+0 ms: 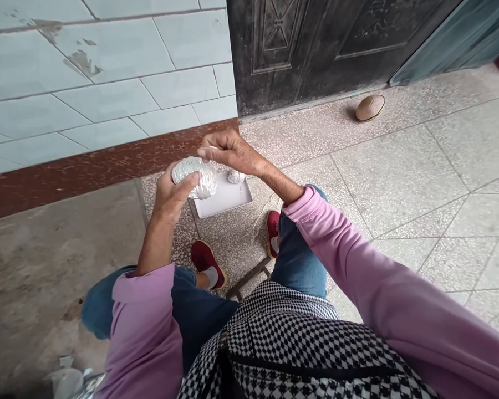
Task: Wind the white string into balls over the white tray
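My left hand [172, 194] is wrapped round a shiny white ball [194, 176], its surface ridged like wound cord or crinkled foil. The thumb presses on the near side of the ball. Just above its far right side is my right hand [227, 151], with thumb and fingers pinched together. A bit of white shows at that pinch, too small to name. Below the hands a shallow white tray [224, 205] rests on the floor. A smaller silvery-white lump [235, 176] sits at its far right corner, and the ball hides the tray's left part.
A thin white string [256, 219] lies loosely on the floor beside the red shoes [205, 259]. A tiled wall [108, 66] and a dark door [299, 50] stand ahead. A brown rounded object [370, 107] lies near the door. A translucent container [66, 382] is at lower left.
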Action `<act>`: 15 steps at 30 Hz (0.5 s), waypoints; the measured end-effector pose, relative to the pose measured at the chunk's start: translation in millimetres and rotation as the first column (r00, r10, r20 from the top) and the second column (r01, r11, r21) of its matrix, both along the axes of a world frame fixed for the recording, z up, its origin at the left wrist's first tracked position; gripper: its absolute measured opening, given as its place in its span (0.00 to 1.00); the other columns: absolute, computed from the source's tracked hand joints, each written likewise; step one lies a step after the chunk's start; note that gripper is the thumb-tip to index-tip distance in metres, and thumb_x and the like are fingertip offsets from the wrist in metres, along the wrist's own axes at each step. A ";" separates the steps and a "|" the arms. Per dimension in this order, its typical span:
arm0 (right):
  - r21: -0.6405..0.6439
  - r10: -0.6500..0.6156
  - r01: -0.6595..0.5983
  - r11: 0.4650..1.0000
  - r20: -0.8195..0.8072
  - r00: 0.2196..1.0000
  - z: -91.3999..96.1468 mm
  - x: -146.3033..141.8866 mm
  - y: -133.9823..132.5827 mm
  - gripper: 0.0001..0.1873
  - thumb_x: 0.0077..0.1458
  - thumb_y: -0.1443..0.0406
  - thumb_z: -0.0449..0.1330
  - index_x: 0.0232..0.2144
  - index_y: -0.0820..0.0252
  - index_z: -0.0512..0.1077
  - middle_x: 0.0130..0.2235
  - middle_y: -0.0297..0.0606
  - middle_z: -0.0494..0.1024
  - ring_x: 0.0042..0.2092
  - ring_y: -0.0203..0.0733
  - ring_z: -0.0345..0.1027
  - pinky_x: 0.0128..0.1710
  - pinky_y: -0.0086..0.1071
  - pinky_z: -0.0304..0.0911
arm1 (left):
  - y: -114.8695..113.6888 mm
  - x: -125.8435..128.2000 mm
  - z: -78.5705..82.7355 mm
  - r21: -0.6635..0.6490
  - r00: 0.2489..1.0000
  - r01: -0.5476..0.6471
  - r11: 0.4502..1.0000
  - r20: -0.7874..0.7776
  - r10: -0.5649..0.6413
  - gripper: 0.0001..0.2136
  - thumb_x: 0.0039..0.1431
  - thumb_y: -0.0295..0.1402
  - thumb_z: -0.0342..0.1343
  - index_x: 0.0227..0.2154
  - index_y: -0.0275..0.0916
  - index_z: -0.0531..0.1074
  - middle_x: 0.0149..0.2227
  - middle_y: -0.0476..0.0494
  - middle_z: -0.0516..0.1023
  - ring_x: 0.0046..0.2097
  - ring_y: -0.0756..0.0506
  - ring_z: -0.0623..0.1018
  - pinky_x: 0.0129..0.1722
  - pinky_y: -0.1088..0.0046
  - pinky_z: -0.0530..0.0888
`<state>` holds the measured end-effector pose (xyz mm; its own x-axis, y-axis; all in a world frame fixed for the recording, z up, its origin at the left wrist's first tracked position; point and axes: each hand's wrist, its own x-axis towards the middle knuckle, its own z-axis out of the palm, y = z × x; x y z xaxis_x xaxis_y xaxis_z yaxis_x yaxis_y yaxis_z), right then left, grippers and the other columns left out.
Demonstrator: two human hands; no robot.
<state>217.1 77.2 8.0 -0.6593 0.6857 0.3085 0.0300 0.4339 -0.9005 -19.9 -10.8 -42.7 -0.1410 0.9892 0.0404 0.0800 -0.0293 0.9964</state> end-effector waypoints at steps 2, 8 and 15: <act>-0.025 -0.066 0.068 0.997 0.061 0.996 12.2 4.0 -0.5 0.30 0.97 0.52 0.65 0.36 0.56 0.74 0.34 0.30 0.72 0.40 0.39 0.63 0.45 0.32 0.66 | -7.0 8.9 5.7 -0.043 0.989 0.067 0.997 0.137 -0.061 0.48 0.44 0.70 0.92 0.56 0.38 0.86 0.51 0.31 0.90 0.58 0.24 0.88 0.64 0.38 0.88; -0.107 -0.148 0.163 0.981 0.133 0.980 35.8 0.6 -16.3 0.31 0.91 0.62 0.69 0.30 0.52 0.68 0.31 0.30 0.70 0.40 0.39 0.66 0.45 0.34 0.67 | -18.2 25.1 21.3 0.038 0.927 0.188 0.981 0.324 -0.190 0.47 0.50 0.67 0.92 0.64 0.43 0.87 0.54 0.30 0.93 0.75 0.13 0.85 0.76 0.27 0.85; -0.100 -0.195 0.204 0.974 0.099 0.976 17.0 -7.4 -4.8 0.35 0.90 0.56 0.72 0.28 0.49 0.62 0.29 0.28 0.67 0.41 0.40 0.65 0.45 0.34 0.65 | -24.4 20.0 24.3 0.090 0.896 0.186 0.978 0.394 -0.206 0.51 0.48 0.68 0.90 0.67 0.42 0.83 0.60 0.25 0.92 0.81 0.12 0.80 0.78 0.33 0.85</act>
<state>209.6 72.4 25.1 -0.5270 0.8322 0.1722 0.1869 0.3112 -0.9318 0.1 -35.2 -18.4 0.0414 0.9967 0.0699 -0.3366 -0.0520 0.9402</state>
